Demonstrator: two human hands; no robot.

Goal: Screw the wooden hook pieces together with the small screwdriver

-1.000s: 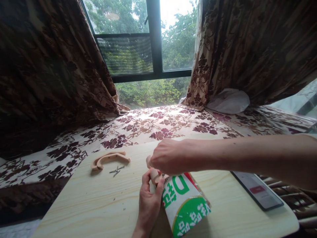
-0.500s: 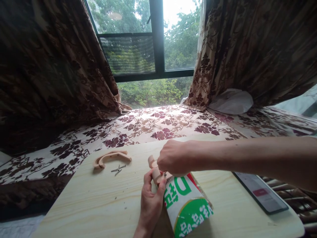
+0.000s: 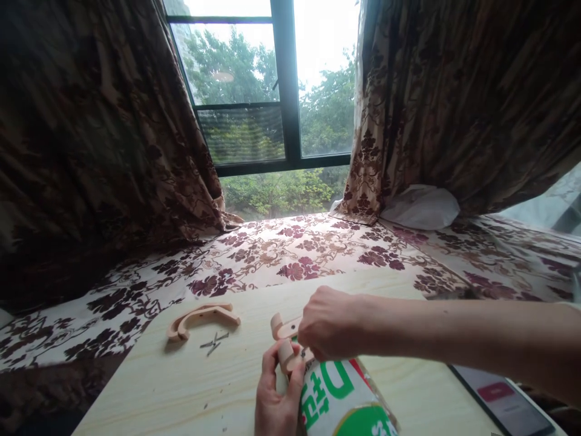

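My left hand (image 3: 279, 387) is closed around a curved light-wood hook (image 3: 287, 357), thumb in front and fingers behind. A small dark screw or hole shows on the wood beside the thumb. My right hand (image 3: 324, 324) is a fist, knuckles up, over the flat part of the wood; whatever it grips is hidden. Just beyond, a second wooden hook (image 3: 284, 327) with a dark hole lies partly behind the right fist. Both hooks rest at the far end of a green and white printed packet (image 3: 336, 393).
Two curved wooden pieces (image 3: 202, 321) lie together at the table's left, with several screws (image 3: 214, 344) beside them. Small dark bits dot the pale wooden table (image 3: 172, 387). A phone or tablet (image 3: 503, 399) lies under my right forearm. Patterned cloth (image 3: 290, 248) and a window (image 3: 285, 91) are behind.
The view has tipped upward, so everything sits lower in the picture. My right fist has shifted slightly right, uncovering more of the far hook and its hole. My left hand keeps its hold.
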